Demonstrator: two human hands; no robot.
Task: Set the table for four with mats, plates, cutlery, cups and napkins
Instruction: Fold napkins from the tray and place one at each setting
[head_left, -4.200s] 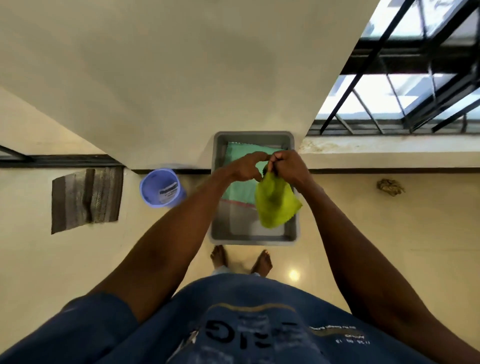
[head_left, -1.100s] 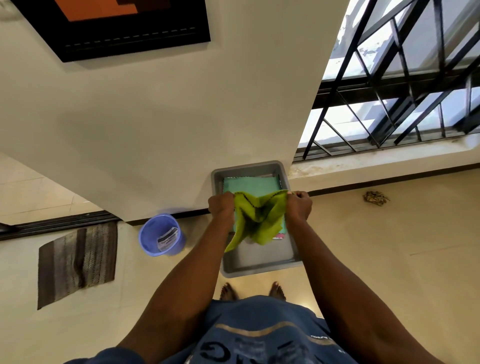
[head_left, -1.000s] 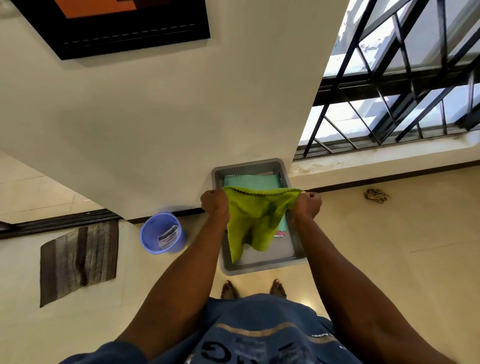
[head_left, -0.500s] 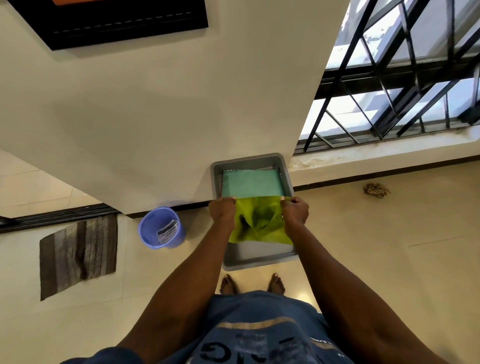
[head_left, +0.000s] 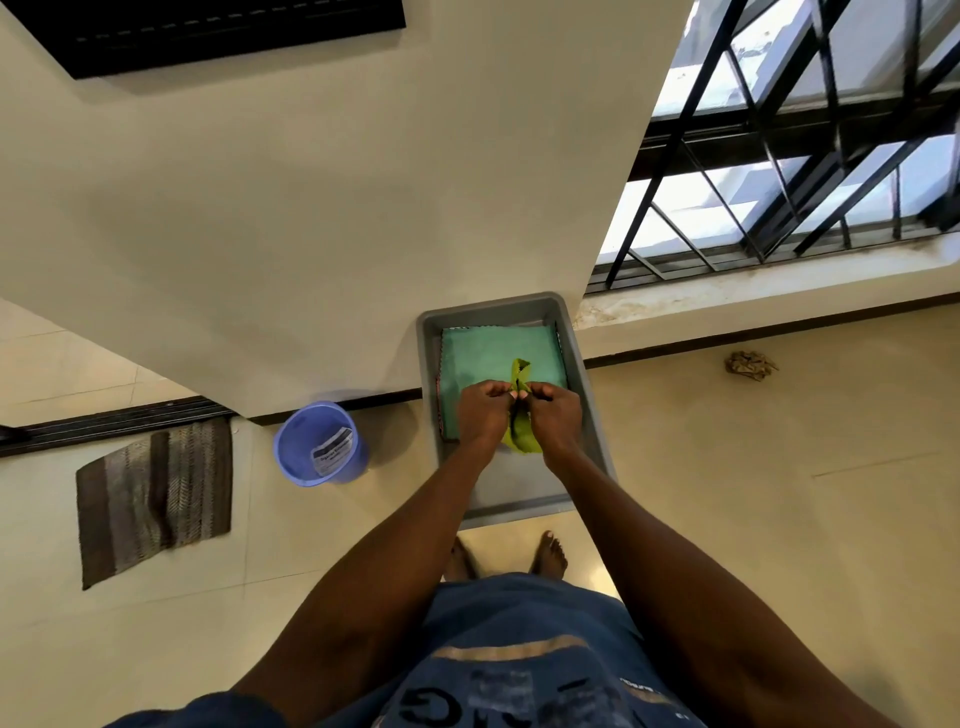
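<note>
Head view, over grey tray (head_left: 431, 395) on floor: yellow-green napkin (head_left: 521, 382) gathered narrow, long axis running away from body, pinched between left hand (head_left: 482, 413) and right hand (head_left: 555, 415); fingers of both clenched on cloth. Teal napkin (head_left: 498, 353) flat below. Hands equally near.

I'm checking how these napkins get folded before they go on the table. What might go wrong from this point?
Both hands, left hand and right hand, pinch the yellow-green napkin only at its bunched middle, so the fold may come out uneven. If it slips, it would likely drop onto the teal napkin in the grey tub and unfold, possibly ruffling that one too.
</note>
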